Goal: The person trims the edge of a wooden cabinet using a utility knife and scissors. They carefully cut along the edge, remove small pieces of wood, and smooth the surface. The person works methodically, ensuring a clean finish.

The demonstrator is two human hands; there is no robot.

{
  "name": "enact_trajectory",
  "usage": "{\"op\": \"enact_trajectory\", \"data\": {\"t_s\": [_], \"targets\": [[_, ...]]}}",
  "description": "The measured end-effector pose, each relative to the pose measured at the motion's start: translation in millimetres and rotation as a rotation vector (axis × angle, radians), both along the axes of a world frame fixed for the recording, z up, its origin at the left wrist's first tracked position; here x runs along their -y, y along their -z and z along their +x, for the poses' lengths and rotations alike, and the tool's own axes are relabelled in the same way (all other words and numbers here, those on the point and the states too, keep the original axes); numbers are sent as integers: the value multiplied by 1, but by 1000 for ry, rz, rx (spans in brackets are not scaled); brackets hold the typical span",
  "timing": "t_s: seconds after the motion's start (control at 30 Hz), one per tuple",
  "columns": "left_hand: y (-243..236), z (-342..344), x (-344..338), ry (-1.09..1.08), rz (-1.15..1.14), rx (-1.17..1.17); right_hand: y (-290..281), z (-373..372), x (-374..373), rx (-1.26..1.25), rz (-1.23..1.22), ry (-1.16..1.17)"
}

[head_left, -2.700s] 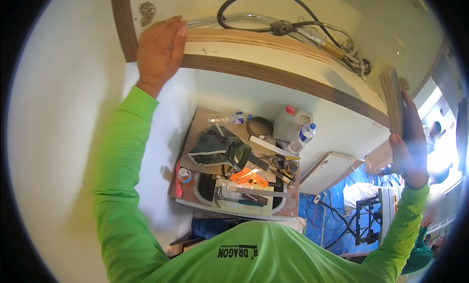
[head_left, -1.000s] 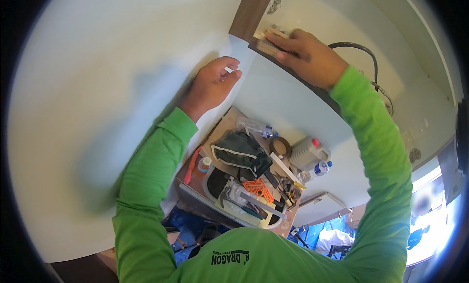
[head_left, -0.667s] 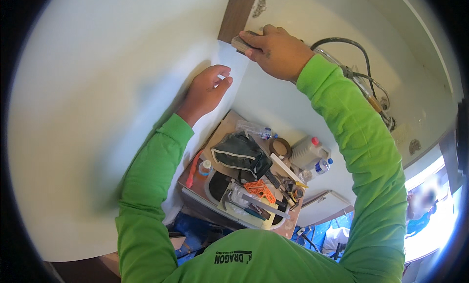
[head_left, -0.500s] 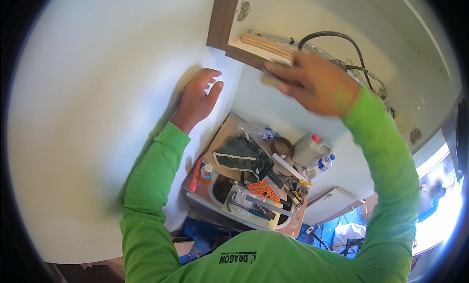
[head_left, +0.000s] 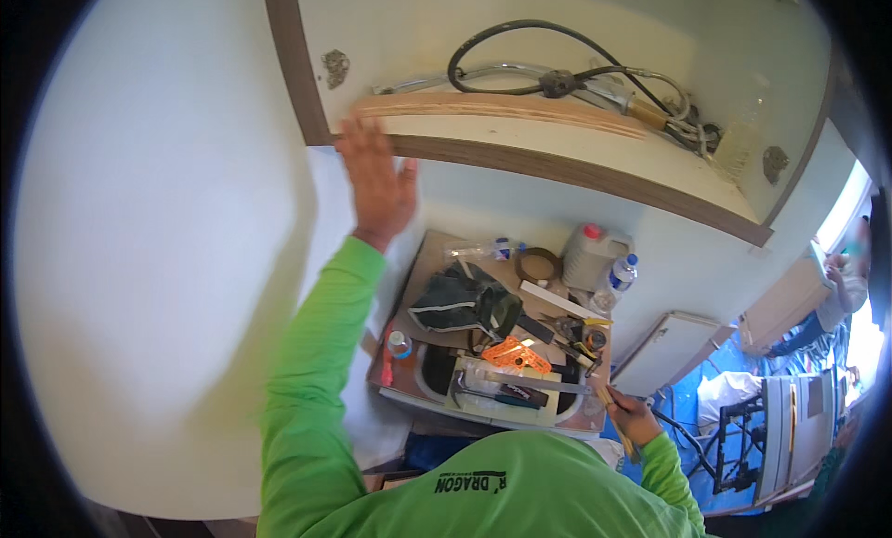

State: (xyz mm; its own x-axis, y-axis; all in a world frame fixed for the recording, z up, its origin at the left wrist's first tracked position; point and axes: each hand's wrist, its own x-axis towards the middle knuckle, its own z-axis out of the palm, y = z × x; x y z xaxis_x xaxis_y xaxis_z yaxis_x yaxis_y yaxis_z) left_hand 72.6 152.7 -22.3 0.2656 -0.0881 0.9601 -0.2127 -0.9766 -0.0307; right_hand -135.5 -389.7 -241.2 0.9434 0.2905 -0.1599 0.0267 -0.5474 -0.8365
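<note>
A: Dropping away from the cabinet, the right hand [head_left: 635,417] now hangs low by the near right corner of the worktop [head_left: 437,259], fingers closed on a thin wooden strip [head_left: 617,425]

B: And the left hand [head_left: 379,180]?

A: It stayed up, fingers spread flat and holding nothing, on the white panel [head_left: 158,259] just below the brown cabinet edge [head_left: 567,171]

B: So the block it pressed up there half a second ago is gone from the opening?

A: Yes; only the plywood shelf [head_left: 502,109] and hoses [head_left: 557,78] show there, so the work up top looks paused
</note>
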Motion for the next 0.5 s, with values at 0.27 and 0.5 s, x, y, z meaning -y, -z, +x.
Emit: {"op": "enact_trajectory", "data": {"t_s": [0.27, 0.5], "targets": [[-6, -21, 13, 122, 44, -63, -64, 24, -33, -284, 417, 77], [8, -23, -30, 6, -245, 22, -52, 37, -41, -202, 340, 17]]}}
